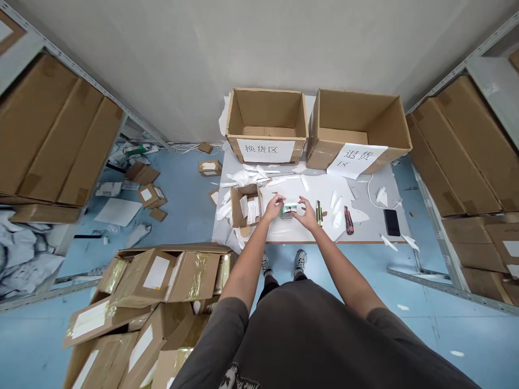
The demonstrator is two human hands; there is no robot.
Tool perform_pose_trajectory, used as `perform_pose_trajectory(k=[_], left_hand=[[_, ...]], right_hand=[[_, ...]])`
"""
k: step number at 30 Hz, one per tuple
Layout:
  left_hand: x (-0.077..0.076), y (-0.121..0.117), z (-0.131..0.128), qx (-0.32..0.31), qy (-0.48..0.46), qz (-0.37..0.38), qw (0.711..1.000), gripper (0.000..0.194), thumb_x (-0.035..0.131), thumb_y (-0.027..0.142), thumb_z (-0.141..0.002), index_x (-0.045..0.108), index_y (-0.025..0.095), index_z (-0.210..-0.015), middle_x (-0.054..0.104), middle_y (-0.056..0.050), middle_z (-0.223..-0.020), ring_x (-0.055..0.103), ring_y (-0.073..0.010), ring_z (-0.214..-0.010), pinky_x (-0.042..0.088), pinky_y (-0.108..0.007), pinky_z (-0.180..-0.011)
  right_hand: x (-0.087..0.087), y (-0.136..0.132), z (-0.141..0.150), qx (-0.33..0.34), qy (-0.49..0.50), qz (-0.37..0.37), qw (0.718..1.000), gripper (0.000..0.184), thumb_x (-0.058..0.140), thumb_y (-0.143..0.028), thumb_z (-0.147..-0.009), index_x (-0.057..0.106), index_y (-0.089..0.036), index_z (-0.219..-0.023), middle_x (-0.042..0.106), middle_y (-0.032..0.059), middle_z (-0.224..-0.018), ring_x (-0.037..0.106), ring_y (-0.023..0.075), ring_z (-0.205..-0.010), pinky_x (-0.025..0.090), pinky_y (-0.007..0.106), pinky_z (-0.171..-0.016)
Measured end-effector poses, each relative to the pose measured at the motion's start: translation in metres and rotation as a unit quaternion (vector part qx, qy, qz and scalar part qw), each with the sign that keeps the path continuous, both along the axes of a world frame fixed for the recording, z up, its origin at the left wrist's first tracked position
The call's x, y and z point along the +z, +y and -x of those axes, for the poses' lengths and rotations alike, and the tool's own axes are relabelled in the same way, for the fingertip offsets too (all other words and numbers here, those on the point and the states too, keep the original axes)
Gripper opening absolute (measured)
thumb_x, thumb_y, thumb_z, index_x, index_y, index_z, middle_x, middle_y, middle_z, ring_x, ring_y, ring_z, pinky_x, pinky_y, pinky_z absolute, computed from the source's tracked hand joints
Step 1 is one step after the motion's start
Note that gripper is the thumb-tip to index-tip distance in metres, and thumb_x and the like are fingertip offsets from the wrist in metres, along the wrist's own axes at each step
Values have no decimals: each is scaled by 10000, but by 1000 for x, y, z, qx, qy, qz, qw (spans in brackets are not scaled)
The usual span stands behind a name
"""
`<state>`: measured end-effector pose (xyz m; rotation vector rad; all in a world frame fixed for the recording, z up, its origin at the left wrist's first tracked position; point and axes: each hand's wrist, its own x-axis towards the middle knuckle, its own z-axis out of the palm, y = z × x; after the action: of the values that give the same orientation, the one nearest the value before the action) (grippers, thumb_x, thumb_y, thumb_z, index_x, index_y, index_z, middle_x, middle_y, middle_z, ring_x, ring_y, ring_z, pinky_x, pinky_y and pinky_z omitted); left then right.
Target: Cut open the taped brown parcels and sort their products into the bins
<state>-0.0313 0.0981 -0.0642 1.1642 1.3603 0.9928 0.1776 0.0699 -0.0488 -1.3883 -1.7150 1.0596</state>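
A small green-and-white box (288, 211) sits at the front of the white table, between my two hands. My left hand (275, 207) has its fingers curled at the box's left side. On the other side, my right hand (307, 214) grips the box's right edge, thumb low and fingers higher up. The box's top looks opened, but what is inside is too small to make out. Left of my left hand stands an open carton (246, 206) with white paper in it. A yellow-and-black utility knife (319, 213) lies just right of my right hand.
Two large open cartons, left (266, 116) and right (360, 116), stand at the table's back with paper signs. A red utility knife (348, 220) and a phone (391, 222) lie rightward. Paper scraps litter the table. A big carton of parcels (194, 275) stands at my left.
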Motion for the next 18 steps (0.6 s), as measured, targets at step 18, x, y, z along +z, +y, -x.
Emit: perform_pose_trajectory(k=[18], left_hand=[[14, -21, 21, -170, 91, -63, 979, 247, 747, 277, -816, 705, 207, -1049, 586, -142, -1512, 539, -285, -1440, 446, -455, -1171]], right_hand=[[10, 8, -16, 114, -40, -21, 992, 195, 577, -448, -1020, 625, -274, -1094, 649, 128, -1482, 596, 278, -1399, 503, 544, -1143]])
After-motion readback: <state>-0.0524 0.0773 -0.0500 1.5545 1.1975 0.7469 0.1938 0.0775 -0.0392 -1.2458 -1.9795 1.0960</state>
